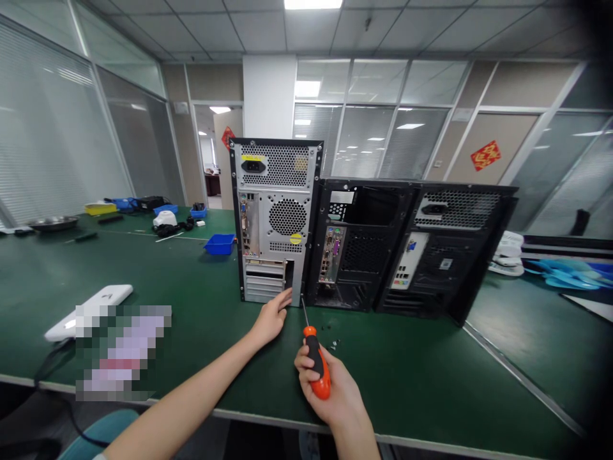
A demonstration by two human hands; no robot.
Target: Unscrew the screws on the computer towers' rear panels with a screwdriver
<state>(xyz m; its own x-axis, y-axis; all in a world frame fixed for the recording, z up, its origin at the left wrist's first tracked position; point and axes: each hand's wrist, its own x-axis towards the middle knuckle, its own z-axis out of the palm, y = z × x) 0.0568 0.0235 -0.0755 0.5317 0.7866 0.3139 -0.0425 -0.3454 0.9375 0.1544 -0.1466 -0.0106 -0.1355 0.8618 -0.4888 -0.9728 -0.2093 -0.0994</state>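
Note:
A silver computer case (272, 249) stands upright on the green table, its back panel facing me. My right hand (335, 383) is wrapped round the orange and black handle of a screwdriver (318, 367). The shaft points up and away, and its tip is at the lower right corner of the silver case, by a screw there. My left hand (272, 317) rests with fingers stretched out against the bottom of the back panel, just left of the tip. Several small loose screws (334, 345) lie on the table right of the screwdriver.
Two black computer cases (368, 255) (443, 255) stand close on the right. A blue tray (219, 244) sits left of the silver case. A white power bank-like device (90, 313) with a cable lies at the left, beside a blurred-out object. Blue bins and a metal dish (53, 223) are further back.

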